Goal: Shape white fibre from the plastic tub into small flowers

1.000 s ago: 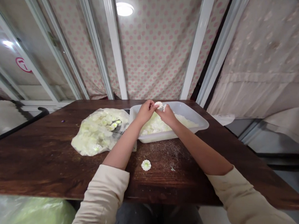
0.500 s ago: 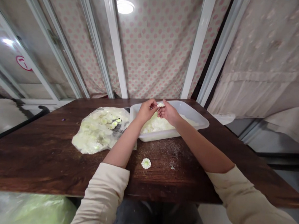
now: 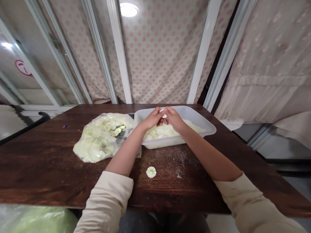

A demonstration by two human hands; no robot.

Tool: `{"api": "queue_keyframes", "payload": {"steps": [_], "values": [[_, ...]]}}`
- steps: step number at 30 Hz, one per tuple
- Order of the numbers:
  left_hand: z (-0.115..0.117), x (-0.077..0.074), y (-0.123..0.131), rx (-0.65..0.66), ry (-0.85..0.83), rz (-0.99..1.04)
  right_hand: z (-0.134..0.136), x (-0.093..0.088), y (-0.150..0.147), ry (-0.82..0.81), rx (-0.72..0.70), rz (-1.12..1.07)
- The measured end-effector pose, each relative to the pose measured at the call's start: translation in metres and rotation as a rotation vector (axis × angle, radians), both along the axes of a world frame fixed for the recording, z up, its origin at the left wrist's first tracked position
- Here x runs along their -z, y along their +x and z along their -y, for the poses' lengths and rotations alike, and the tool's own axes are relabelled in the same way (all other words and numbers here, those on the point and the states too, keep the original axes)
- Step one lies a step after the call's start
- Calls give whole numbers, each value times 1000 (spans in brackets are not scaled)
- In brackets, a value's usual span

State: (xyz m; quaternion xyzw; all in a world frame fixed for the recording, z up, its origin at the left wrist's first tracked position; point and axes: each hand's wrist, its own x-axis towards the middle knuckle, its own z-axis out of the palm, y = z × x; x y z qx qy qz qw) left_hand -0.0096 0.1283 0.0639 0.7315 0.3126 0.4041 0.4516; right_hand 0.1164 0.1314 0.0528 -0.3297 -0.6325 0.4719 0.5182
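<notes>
Over a translucent white tub (image 3: 210,129), my left hand (image 3: 153,118) and my right hand (image 3: 173,118) meet, fingers closed around a small white flower-shaped piece (image 3: 163,113). Both thumbs press at it, and fingers partly cover it. Pale whitish-green bits (image 3: 161,132) lie in a heap inside the tub. On the table nearer to me rests a single white flower piece (image 3: 151,172) with a scalloped edge and a greenish middle. Left of the tub, a clear plastic bag (image 3: 93,139) holds many similar flower pieces, some showing at its opening.
The dark brown wooden table (image 3: 42,165) has pale dust scattered in front of the tub. A large bag with light green contents (image 3: 43,225) sits below the table edge at lower left. Behind the table stand framed panels with a dotted curtain (image 3: 159,53).
My hands have come closer together, and the fingers of both now close over the white flower piece, which was more exposed before. The tub, bag and loose piece stay in place.
</notes>
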Motion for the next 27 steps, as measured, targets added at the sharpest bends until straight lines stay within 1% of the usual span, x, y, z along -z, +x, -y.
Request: {"api": "queue_keyframes", "payload": {"steps": [3,5,10,13,16,19,21,23,24,25,27], "values": [[2,1,1,26,17,6,1,-1,1,55,4,-28],[1,0,0,16,39,5,2,-2,1,81,10,-51],[0,-2,0,-91,164,-16,5,-2,0,93,26,-50],[-1,-4,0,-166,224,-23,4,-3,0,53,124,-26],[-2,-6,-1,-191,196,37,4,-4,2,11,214,-12],[1,-8,-2,-140,124,76,5,-4,2,-19,222,-3],[4,-9,-2,-47,73,48,5,-5,2,-48,195,17],[6,-10,-2,47,53,20,6,-5,1,-74,150,20],[7,-10,-2,73,52,18,7,-5,1,-86,125,7],[7,-10,-1,77,50,26,7,-5,1,-97,104,-15],[5,-9,-1,42,38,59,7,-6,0,-116,81,-79]]}}
